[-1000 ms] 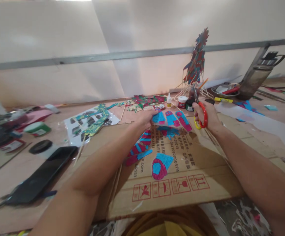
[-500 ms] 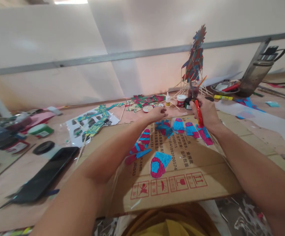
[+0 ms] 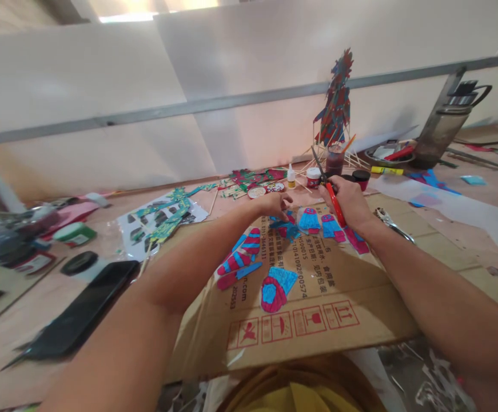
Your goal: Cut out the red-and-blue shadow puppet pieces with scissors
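Note:
My right hand [image 3: 348, 200] is closed around a pair of scissors with red handles [image 3: 333, 200], whose dark blades point up and away. My left hand [image 3: 277, 204] hovers over a blue and magenta paper cutout [image 3: 289, 228], fingers bent and somewhat apart, with nothing visible in them; whether a fingertip touches the cutout is unclear. Beside it lie two more cutouts, a skirt-like one [image 3: 310, 221] and a smaller one [image 3: 331, 226]. My right wrist partly covers another. Nearer me are a striped cutout [image 3: 240, 252] and a round-ended cutout [image 3: 277, 290], all on flattened cardboard [image 3: 300, 349].
Behind the cardboard stand a small glue bottle [image 3: 291, 177], paint jars [image 3: 313, 177] and a stick-built model [image 3: 335, 103]. A metal tool [image 3: 394, 225] lies right of my right hand. On the left are a phone [image 3: 81, 309] and a patterned sheet [image 3: 158, 217]; a bottle [image 3: 443, 129] stands far right.
My right hand has moved a little left with the scissors, uncovering the metal tool. My left hand has lowered its fingers toward the cutout. The view has shifted slightly.

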`<act>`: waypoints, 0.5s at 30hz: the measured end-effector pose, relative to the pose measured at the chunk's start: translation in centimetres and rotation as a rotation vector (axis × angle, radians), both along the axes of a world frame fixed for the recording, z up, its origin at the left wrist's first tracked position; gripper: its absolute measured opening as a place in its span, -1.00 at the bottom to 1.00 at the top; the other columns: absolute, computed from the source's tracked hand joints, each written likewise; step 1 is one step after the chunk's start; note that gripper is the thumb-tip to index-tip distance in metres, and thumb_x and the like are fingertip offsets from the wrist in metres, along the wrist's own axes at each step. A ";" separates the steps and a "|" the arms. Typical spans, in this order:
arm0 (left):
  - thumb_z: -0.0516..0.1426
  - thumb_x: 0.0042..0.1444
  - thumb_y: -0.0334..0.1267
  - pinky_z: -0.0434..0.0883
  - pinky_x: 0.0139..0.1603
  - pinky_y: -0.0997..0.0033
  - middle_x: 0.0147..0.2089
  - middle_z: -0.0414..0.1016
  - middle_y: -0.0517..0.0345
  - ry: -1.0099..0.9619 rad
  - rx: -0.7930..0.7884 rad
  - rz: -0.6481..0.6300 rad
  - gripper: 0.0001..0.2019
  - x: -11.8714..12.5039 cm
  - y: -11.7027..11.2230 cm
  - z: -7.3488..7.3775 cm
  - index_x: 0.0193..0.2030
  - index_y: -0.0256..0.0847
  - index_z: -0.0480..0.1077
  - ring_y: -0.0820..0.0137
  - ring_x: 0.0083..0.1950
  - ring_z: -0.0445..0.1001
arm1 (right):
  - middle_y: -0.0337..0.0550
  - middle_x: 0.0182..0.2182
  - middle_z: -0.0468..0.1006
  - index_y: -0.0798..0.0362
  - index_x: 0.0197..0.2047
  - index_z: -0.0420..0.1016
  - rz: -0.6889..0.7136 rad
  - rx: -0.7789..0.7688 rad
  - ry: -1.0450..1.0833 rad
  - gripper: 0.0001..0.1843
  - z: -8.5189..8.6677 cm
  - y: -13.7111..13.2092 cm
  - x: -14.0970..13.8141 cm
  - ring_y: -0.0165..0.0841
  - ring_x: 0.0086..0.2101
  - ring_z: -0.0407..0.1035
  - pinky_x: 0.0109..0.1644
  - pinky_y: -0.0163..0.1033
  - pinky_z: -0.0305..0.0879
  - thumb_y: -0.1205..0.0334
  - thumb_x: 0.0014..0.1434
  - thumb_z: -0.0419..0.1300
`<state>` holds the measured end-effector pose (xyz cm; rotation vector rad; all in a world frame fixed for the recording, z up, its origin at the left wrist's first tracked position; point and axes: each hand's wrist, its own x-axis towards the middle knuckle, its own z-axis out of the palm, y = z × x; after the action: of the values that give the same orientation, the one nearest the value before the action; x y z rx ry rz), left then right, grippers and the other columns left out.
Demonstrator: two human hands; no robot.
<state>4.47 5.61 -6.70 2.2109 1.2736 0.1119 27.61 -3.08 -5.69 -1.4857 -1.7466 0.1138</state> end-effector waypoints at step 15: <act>0.48 -0.38 -0.28 0.43 -0.11 0.36 -0.26 0.65 0.11 0.034 -0.067 0.028 -0.47 -0.8 2.4 0.3 -0.13 -0.14 0.63 0.21 -0.19 0.58 | -0.07 -0.47 0.58 -0.02 -0.42 0.41 0.091 0.022 0.097 -0.74 -0.4 0.5 -0.1 -0.23 -0.45 0.41 -0.36 -0.20 0.19 0.01 0.19 0.19</act>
<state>3.71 8.04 -6.43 2.1469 1.3083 0.0427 27.54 -2.63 -6.14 -1.3628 -1.7319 0.2102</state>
